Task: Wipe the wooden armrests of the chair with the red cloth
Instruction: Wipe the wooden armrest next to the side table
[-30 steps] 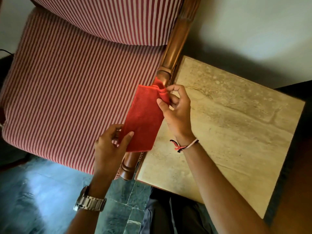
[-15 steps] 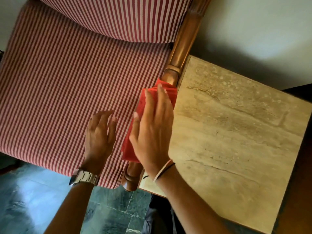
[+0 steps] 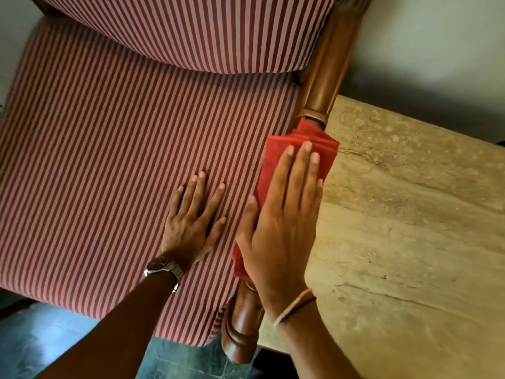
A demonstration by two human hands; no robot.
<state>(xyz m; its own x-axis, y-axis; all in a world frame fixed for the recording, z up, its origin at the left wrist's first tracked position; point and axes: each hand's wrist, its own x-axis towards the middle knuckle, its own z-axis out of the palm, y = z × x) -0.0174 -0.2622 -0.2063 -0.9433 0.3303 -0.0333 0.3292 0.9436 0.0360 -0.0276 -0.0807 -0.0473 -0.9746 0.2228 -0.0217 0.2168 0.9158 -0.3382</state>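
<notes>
1. Two hands are at work: the right hand (image 3: 281, 222) lies flat with fingers spread together over the red cloth (image 3: 297, 154), pressing it onto the wooden armrest (image 3: 325, 77); it clamps nothing, it only bears down.
2. Just left of it, the left hand (image 3: 194, 217) rests open, palm down, on the striped seat (image 3: 109, 160), holding nothing.
3. Under the right palm the cloth drapes over the armrest, its far end bunched beyond the fingertips, its near corner hanging below the wrist.
4. Risk, as I judge it: with no pinch on the cloth, a long stroke could let it slip or fold, so bare skin rubs the wood.
5. Its loose edge could also drag onto the stone table (image 3: 410, 214) just right of the hand.
6. No containers are in view.
</notes>
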